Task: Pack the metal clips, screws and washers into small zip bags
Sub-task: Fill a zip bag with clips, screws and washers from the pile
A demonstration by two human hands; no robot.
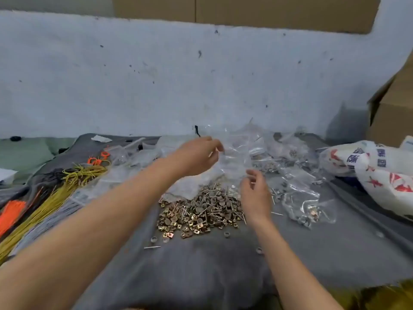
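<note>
One zip bag (234,157) hung pinched in the left hand (196,157), just beyond the single hardware pile (201,211), its pieces too many to count; right hand (256,193) loosely curled just below the bag.

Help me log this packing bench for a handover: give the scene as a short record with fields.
surface: grey cloth
left hand: pinches a clear zip bag, held up
right hand: fingers curled just below that bag; whether it holds anything cannot be told
loose pile: brass clips, screws and washers mixed, between the forearms
filled bags: right of the pile
left side: yellow ties, orange ties
far right: printed white sack
</note>
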